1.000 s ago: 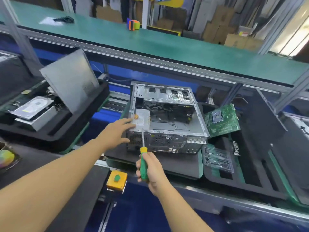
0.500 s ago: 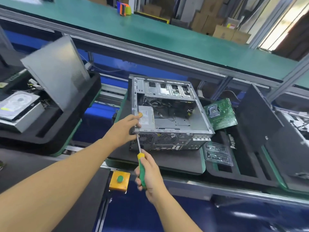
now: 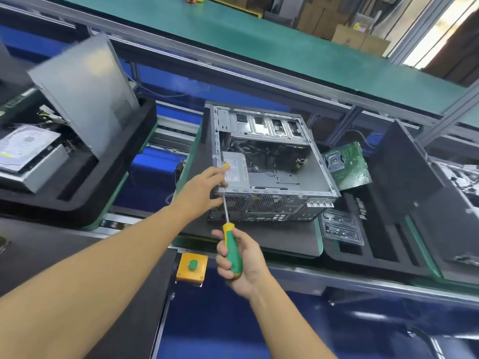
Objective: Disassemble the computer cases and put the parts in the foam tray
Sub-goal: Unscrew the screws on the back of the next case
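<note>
An open grey computer case (image 3: pixel 269 185) lies on its side on a black foam pad, its inside facing up, with a power supply (image 3: pixel 237 173) and black cables in it. My left hand (image 3: pixel 201 191) grips the case's near left corner, with its fingers over the rim by the power supply. My right hand (image 3: pixel 239 260) holds a green and yellow screwdriver (image 3: pixel 232 252), whose tip touches the rear panel at that corner. To the right is a black foam tray (image 3: pixel 383 239) with a green motherboard (image 3: pixel 346 165) leaning in it.
Another foam tray (image 3: pixel 85 193) at left holds a hard drive (image 3: pixel 24 147), a drive box and a leaning grey side panel (image 3: pixel 85 92). A yellow box with a green button (image 3: pixel 192 266) sits on the near rail. A green conveyor shelf (image 3: pixel 259 35) runs behind.
My left hand has slid from the side of the case up onto its near left corner. The screwdriver tip has come up to the rear panel there. The view has shifted closer.
</note>
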Tool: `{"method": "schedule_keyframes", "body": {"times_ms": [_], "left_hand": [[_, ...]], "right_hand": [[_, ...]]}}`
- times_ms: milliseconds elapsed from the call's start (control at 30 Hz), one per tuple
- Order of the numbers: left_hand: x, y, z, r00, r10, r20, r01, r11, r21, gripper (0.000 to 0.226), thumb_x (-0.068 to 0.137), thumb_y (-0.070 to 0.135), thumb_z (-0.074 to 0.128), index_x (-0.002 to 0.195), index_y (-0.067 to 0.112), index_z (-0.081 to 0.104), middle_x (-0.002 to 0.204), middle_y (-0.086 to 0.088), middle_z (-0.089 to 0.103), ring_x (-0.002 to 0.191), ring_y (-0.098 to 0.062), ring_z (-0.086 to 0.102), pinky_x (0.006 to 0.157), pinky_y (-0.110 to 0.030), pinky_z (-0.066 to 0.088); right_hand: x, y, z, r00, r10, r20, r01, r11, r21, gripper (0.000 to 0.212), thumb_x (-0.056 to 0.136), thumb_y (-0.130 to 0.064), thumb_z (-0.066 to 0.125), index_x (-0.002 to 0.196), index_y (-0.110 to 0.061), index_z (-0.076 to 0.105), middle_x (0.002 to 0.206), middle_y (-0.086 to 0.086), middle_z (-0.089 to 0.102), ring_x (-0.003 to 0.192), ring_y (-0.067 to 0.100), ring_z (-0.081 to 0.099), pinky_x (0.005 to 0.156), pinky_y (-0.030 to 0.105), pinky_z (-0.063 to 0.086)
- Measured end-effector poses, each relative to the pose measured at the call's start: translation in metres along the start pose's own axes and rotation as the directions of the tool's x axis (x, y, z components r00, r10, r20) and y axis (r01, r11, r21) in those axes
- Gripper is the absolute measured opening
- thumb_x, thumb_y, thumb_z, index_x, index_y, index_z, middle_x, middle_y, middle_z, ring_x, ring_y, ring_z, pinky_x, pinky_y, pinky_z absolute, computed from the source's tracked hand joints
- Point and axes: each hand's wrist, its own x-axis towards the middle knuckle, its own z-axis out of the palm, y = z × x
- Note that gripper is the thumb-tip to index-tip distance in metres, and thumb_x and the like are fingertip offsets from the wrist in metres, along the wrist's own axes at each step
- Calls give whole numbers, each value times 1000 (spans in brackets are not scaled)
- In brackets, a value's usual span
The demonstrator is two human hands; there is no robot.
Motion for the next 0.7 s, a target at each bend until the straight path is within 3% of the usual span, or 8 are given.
{"method": "schedule_keyframes", "body": {"times_ms": [100,233,333,400,467,567,633,700], "left_hand": [[-1,-1,1,1000,14,-2,-14,1000,-3,29,80,11,78,105,15,65,146,7,48,121,-16,57,89,-28,48],[-2,1,1,1000,-6,-5,6,1000,-13,30,80,9,78,106,14,64,147,6,46,125,-16,55,95,-35,51],[-3,5,3,1000,-30,-3,30,1000,-7,30,82,9,76,108,16,63,148,7,45,124,-16,56,96,-35,50],[-3,8,4,999,-47,-5,47,999,11,30,83,9,75,109,17,62,149,7,43,123,-16,56,94,-30,51],[-3,10,5,998,-61,0,61,997,38,30,84,8,73,110,19,60,151,9,40,122,-14,56,86,-22,47],[-4,14,4,995,-98,18,96,993,72,33,85,8,71,111,22,57,155,15,34,120,-10,56,77,-13,41],[-4,18,3,989,-144,40,139,985,105,44,84,5,69,120,25,54,155,20,32,111,-10,60,72,-19,48],[-3,24,2,973,-219,71,207,967,147,75,83,2,64,145,34,37,144,22,41,94,-13,62,71,-36,56]], "right_hand": [[0,-5,-2,995,30,93,-28,999,-22,36,92,-29,44,107,-2,62,69,5,50,47,16,42,39,22,30],[-1,7,1,978,-180,-101,139,936,-324,29,107,-26,39,100,-7,60,68,3,56,49,15,46,42,25,37],[0,13,0,859,-476,-191,170,615,-770,19,101,-32,50,90,-18,55,72,1,55,53,17,49,48,31,45],[-1,12,2,823,-539,-179,138,495,-858,17,98,-36,54,89,-23,49,80,1,58,57,19,55,58,40,55],[-5,8,7,897,-400,-187,137,654,-744,16,97,-38,56,95,-24,47,91,3,57,52,16,54,51,36,57],[-11,-15,8,984,26,-176,-112,859,-500,26,98,-50,51,107,-26,51,97,7,50,54,16,50,44,25,40],[-13,-30,1,971,228,-73,-239,905,-352,38,101,-47,41,113,-12,52,91,11,52,56,20,51,51,27,39],[-14,-35,-3,963,267,27,-244,912,-330,35,104,-33,34,112,-5,54,91,12,60,59,22,58,58,31,42]]}}
